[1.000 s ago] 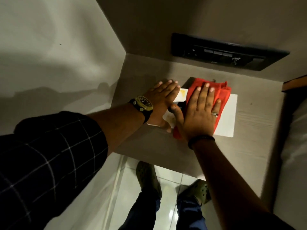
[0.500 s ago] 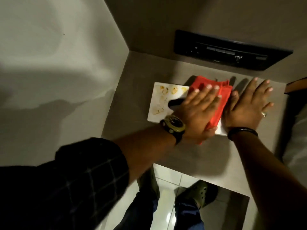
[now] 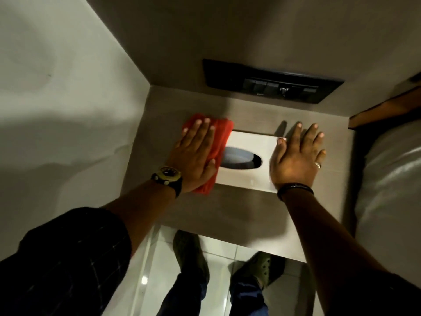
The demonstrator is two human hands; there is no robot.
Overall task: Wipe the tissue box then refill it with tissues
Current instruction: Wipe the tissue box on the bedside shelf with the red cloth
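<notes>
A white tissue box [image 3: 249, 142] with a dark oval opening lies flat on a grey wooden bedside shelf [image 3: 227, 213]. My left hand [image 3: 193, 156], with a watch on the wrist, presses flat on a red cloth [image 3: 222, 137] over the box's left end and the shelf beside it. At the box's right end my right hand [image 3: 296, 158] rests flat, fingers spread, reaching past the edge onto the shelf. No tissues are visible in the opening.
A black switch panel [image 3: 268, 82] is set in the back wall above the shelf. A pale wall [image 3: 68, 87] closes the left side. White bedding [image 3: 391, 179] lies to the right. Below the shelf edge are the tiled floor and my green shoes [image 3: 191, 254].
My left hand has slid the red cloth from the middle-right of the box to its left end, uncovering the oval opening. My right hand stays at the right end.
</notes>
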